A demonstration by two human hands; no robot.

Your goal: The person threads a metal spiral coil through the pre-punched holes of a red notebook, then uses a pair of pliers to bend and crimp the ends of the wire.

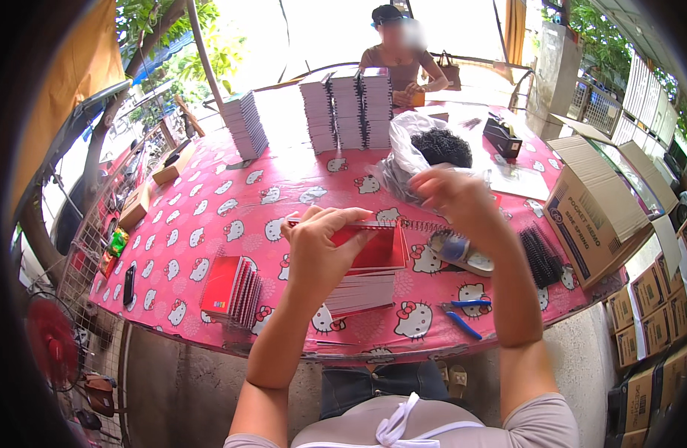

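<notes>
My left hand (pixel 325 243) grips a red-covered notebook (pixel 384 250) by its upper edge, thumb below and fingers on top. A thin spiral coil (pixel 427 225) runs along that edge and sticks out to the right. My right hand (pixel 455 196), blurred, is raised above the coil's free end with its fingers stretched leftward; I see nothing in them. Beneath the notebook lies a stack of white-paged pads (pixel 360 293). To its right rest blue-handled pliers (pixel 463 322). On the left stands a pile of finished-looking red spiral notebooks (pixel 230 291).
Tall notebook stacks (pixel 345 112) stand at the back. A white plastic bag (pixel 403 153) holds black coils (pixel 442 147); more black coils (pixel 541 257) lie at right, near an open cardboard box (pixel 593 216). A tape dispenser (pixel 502 137) sits behind. Across the table is another person (pixel 403 67).
</notes>
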